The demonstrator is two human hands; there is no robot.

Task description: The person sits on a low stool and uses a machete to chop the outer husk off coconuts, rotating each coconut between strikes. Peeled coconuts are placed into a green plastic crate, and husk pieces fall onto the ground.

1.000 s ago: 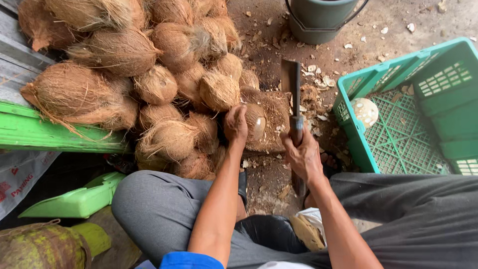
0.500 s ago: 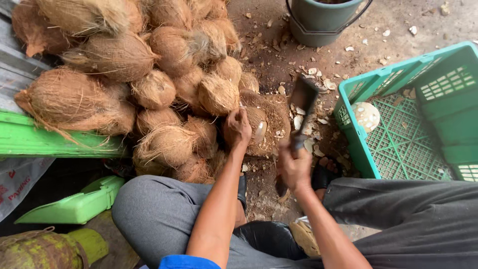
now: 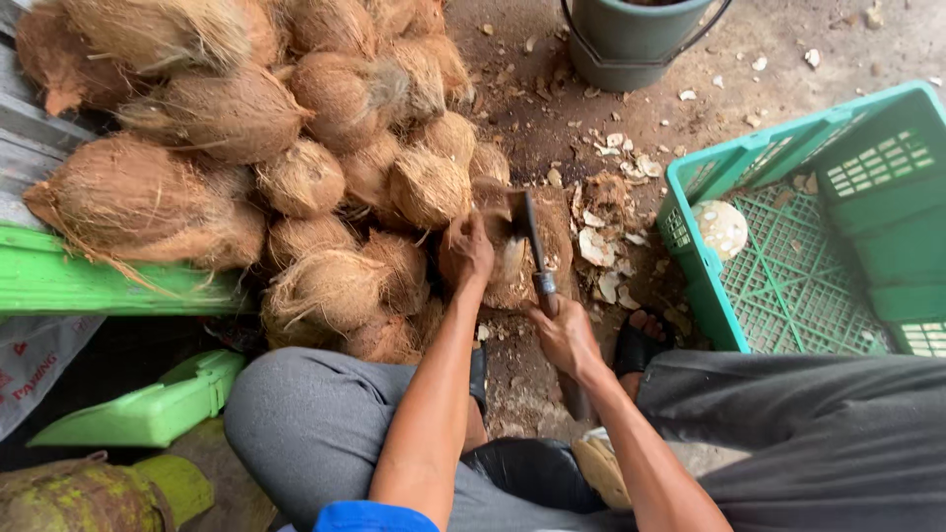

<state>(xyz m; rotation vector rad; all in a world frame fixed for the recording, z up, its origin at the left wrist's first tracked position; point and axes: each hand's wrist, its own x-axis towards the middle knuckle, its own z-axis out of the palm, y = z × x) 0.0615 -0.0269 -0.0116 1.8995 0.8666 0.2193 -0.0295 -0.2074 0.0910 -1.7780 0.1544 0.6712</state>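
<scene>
Hemmed in on the left by a pile (image 3: 296, 167) of husked brown coconuts, stacked high and running out past the top and left edges. To the right, a teal crate (image 3: 690, 256), its near wall just beside the chopping spot, its far side cut off by the frame. Between pile and crate, only a narrow strip of dirt floor (image 3: 552, 118) littered with pale shell chips (image 3: 596, 246). At the top, a dark green bucket (image 3: 631, 44), upper part cropped, well apart from the hands. Lower left, a green plank (image 3: 89, 286) under the pile and a green plastic piece (image 3: 148, 409) beneath it.

Inside the crate, one pale round peeled coconut (image 3: 721, 229) against the left wall. Below the crate corner, a foot in a black sandal (image 3: 641, 340), partly hidden behind the right forearm. Knees in grey cloth across the bottom, closing off the near side.

On the wooden block (image 3: 552, 246), a coconut (image 3: 507, 261) mostly covered by the left hand (image 3: 468, 251); only a pale patch visible beside the blade. Left hand curled down over it, fingers bent and pressing on its top and left side. Right hand (image 3: 567, 335) clenched tight round the handle of a cleaver (image 3: 532, 241); blade seen edge-on, down against the coconut just right of the left fingers. Exact contact point of blade and shell hard to make out. Handle end poking out below the fist, dark and blurred.
</scene>
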